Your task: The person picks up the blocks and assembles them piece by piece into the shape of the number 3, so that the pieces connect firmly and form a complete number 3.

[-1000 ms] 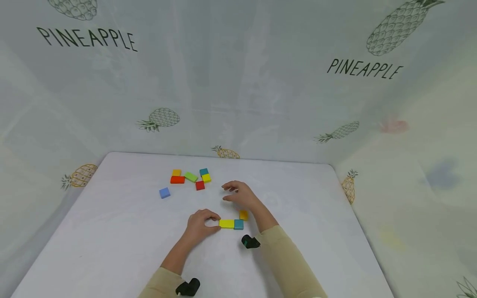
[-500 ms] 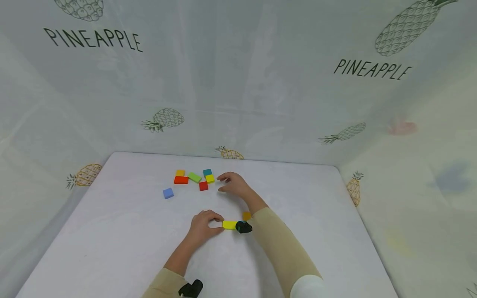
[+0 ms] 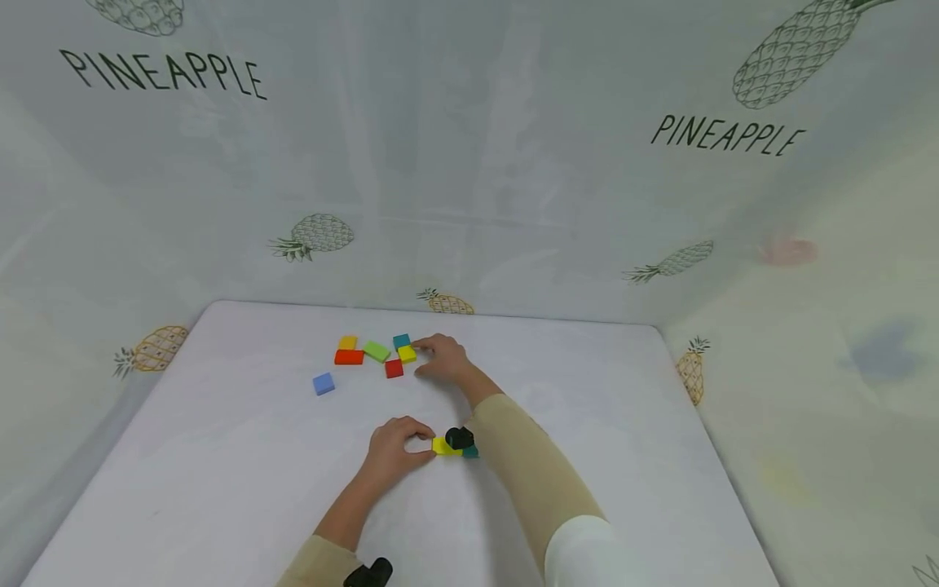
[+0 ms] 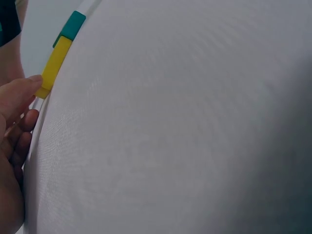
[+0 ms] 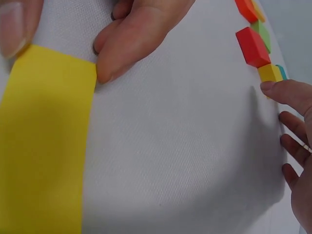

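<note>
My left hand pinches the left end of a long yellow block lying on the white table. Up close in the right wrist view, a finger and thumb touch this yellow block at its two corners. A teal block adjoins its other end. My right hand reaches over the table with thumb and fingers spread, right beside a small yellow block and another teal block. In the right wrist view its thumb overlaps the small yellow block; whether they touch I cannot tell.
A red block, a green block, an orange-red block and a yellow-orange block lie near the far side. A blue block lies nearer, to their left. Pineapple-print fabric hangs behind the table.
My right hand has moved forward and left to the small yellow and teal blocks. Its forearm now covers the orange block near the long yellow one. The left hand keeps its hold.
</note>
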Motion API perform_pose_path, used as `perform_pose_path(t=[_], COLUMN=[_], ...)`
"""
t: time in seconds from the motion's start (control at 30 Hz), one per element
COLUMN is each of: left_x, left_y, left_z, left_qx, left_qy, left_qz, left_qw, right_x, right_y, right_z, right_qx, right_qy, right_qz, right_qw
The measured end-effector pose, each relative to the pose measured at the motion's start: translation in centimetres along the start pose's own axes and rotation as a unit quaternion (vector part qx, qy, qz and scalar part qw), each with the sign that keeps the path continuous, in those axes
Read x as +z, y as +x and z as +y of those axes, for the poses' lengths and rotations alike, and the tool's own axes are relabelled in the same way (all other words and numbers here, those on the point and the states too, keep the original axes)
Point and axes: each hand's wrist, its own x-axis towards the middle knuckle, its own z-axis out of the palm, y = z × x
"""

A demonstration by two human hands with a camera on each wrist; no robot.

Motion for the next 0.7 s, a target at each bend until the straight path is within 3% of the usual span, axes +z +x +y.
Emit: perform_pose_path(t=[0.23, 0.7], left_x=[-0.34, 0.05], left_y=[-0.4, -0.02], left_z=[0.34, -0.32], left_qx=[-0.001, 0.01], left_qy=[-0.01, -0.007], left_qz=[0.0, 0.003], left_qw=[1.0, 0.9999], right_x=[0.32, 0.53], right_y=[0.19, 0.22], right_z=[-0.47, -0.48], right_qx=[0.001, 0.012], right_qy=[-0.03, -0.014], right_qz=[0.007, 0.032], right_qw=[0.9995, 0.9993])
